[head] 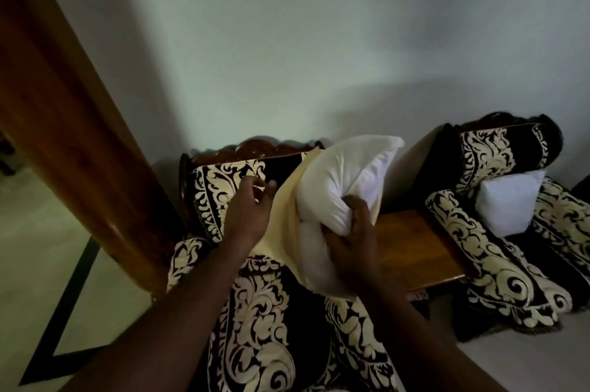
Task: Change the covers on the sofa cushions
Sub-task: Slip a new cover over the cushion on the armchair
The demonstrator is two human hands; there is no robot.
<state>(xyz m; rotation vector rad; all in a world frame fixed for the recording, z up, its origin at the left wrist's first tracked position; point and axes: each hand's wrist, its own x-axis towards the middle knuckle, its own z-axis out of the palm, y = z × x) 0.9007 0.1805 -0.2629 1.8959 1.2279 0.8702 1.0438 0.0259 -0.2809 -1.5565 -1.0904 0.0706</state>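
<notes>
Mid-swap | your right hand (352, 232) squeezes the white stuffed cushion insert (338, 177) | left hand (252, 206) pinches the cream fabric cover (282, 225) | insert half in cover | second bare white insert (507, 203) waits on far chair

No readable txt, labels, brands, nos. or signs anywhere in view; chair covers (255, 321) show only cream scroll pattern on dark cloth, no lettering; white cushion (338, 174) blank.
</notes>
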